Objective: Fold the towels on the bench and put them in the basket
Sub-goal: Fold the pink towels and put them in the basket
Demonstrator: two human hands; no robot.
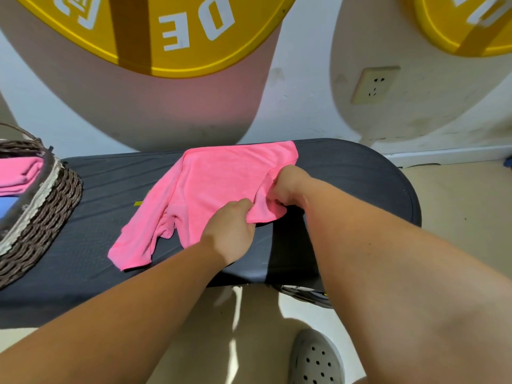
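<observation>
Towel (221, 184), pink and rumpled, lies spread on the bench (360, 167), its long axis running on a slant from the far right corner down to the near left one, where the cloth is bunched into creases. Both hands are at its near right edge, close together. The left hand (230, 231) has its fingers curled and pinching the hem. The right hand (288, 187) is just beyond it, with its fingers clamped on a gathered fold. From these fingers the bulk of the towel stretches away to the left and towards the wall, so a fold would likely carry this edge across that way. The basket (47, 214) stands on the bench's left end, well apart from the towel and nearer the left hand. By count: one towel loose on the bench, one basket, one folded towel (19, 173) inside it, and beneath that a blue cloth (8, 209), too hidden to tell what it is.
</observation>
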